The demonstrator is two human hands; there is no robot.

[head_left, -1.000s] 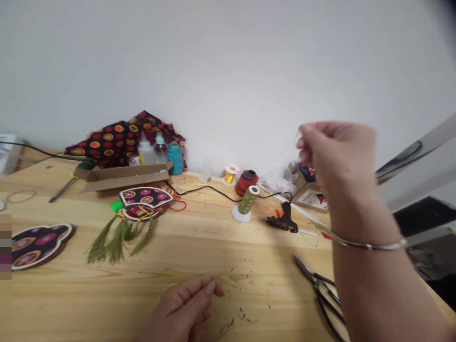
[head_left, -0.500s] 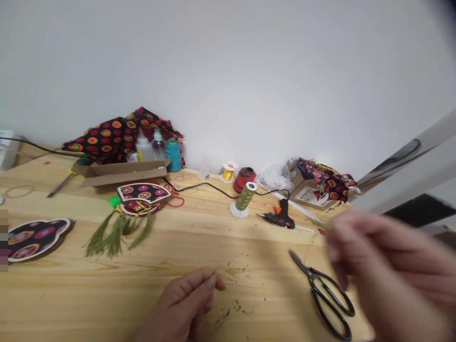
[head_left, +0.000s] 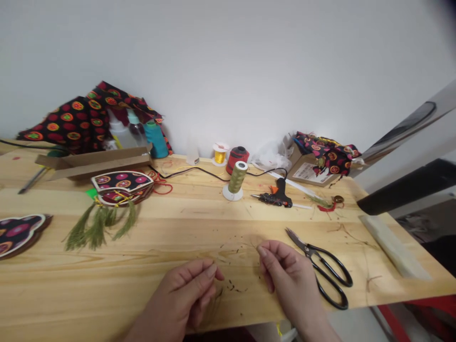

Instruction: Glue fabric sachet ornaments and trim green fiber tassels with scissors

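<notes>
My left hand (head_left: 190, 292) is low over the wooden table, thumb and forefinger pinched together; whatever is between them is too small to make out. To its right, my right hand (head_left: 290, 278) also pinches. From its fingertips a faint thread (head_left: 250, 245) seems to stick out to the left. Black-handled scissors (head_left: 317, 261) lie just beside the right hand, blades pointing away. Dark snippets (head_left: 231, 286) are scattered on the wood between the hands. Beyond them stands an olive-green thread spool (head_left: 237, 179) on a white base.
A black glue gun (head_left: 276, 195) lies behind the scissors. Patterned fabric pieces (head_left: 123, 183) with green tassels (head_left: 94, 228) are at left, near a cardboard tray (head_left: 96, 164). Red thread (head_left: 237, 159) and yellow cord (head_left: 220, 154) stand by the wall. A pale bar (head_left: 394, 247) lies near the right edge.
My right hand has come from the far right, in toward my left hand, uncovering the tassel bits and pale bar. My left hand keeps its pinch. The view has shifted slightly.
</notes>
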